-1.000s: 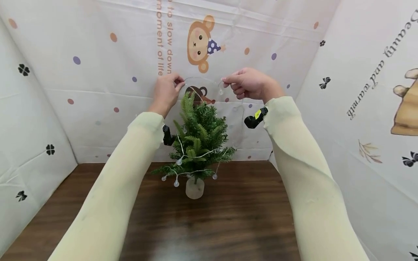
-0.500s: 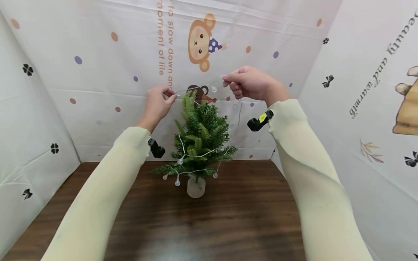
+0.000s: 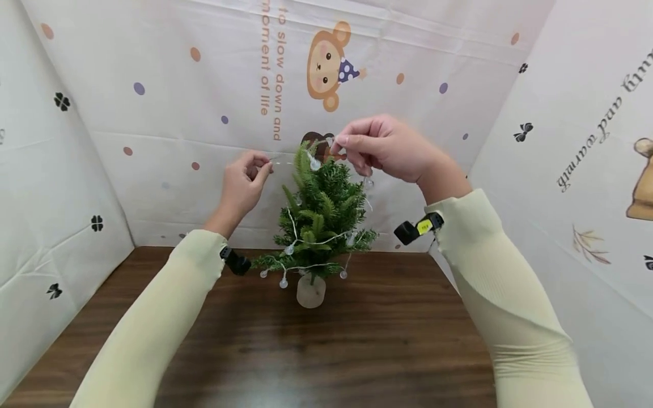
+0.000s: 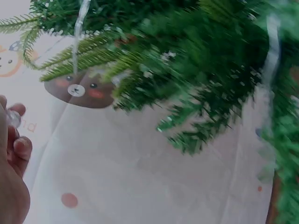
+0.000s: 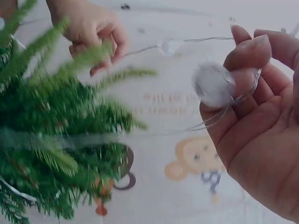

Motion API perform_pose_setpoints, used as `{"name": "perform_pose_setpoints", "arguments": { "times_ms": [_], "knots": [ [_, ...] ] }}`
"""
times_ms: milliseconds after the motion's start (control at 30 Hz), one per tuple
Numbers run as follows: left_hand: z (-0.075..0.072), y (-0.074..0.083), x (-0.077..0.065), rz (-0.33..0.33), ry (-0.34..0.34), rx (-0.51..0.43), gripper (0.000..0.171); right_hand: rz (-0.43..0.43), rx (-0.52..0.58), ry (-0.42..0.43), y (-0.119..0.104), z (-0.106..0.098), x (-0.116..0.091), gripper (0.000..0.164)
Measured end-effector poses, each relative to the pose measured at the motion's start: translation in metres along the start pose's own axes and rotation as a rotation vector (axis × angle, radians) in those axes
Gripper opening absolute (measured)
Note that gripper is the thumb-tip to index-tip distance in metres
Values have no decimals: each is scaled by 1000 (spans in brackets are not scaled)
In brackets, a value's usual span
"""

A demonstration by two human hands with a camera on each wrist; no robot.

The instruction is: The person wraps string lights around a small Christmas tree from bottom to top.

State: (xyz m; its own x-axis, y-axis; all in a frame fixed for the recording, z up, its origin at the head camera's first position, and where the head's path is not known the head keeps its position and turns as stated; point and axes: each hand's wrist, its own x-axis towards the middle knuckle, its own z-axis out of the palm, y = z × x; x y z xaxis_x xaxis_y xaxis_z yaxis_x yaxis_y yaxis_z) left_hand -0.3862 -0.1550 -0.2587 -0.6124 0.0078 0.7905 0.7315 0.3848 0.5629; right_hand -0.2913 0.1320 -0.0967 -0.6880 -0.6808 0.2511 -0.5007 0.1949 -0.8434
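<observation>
A small artificial Christmas tree stands upright on its pale round base. A string of lights with clear round bulbs is draped over its branches. Left of the treetop, my left hand pinches the wire between thumb and fingers. My right hand pinches another stretch just right of the top. In the right wrist view, a blurred bulb hangs at the right fingers, and another bulb sits on the wire between both hands. The left wrist view shows a clear bulb by the left fingers.
The tree stands near the back of a dark wooden table. White printed cloth closes off the back and both sides, close behind the tree. Lower bulbs dangle near the base.
My left hand has moved down and to the left, keeping its pinch on the wire. My right hand has come down and left to the treetop, bringing a bulb against the upper branches.
</observation>
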Motion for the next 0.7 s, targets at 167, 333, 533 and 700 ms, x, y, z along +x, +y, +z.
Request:
{"name": "perform_pose_setpoints", "arguments": {
  "times_ms": [167,333,533,700],
  "knots": [
    [-3,-5,-17,132,-80,64,7,-18,-148,-56,-5,20,-11,26],
    [-5,-2,-30,273,-136,143,7,-20,-225,-58,-3,34,-20,24],
    [-4,17,-38,432,-171,203,14,-88,-261,-54,1,43,-34,23],
    [-7,42,-45,467,-177,150,19,-157,-240,-60,6,47,-43,23]
  ]
}}
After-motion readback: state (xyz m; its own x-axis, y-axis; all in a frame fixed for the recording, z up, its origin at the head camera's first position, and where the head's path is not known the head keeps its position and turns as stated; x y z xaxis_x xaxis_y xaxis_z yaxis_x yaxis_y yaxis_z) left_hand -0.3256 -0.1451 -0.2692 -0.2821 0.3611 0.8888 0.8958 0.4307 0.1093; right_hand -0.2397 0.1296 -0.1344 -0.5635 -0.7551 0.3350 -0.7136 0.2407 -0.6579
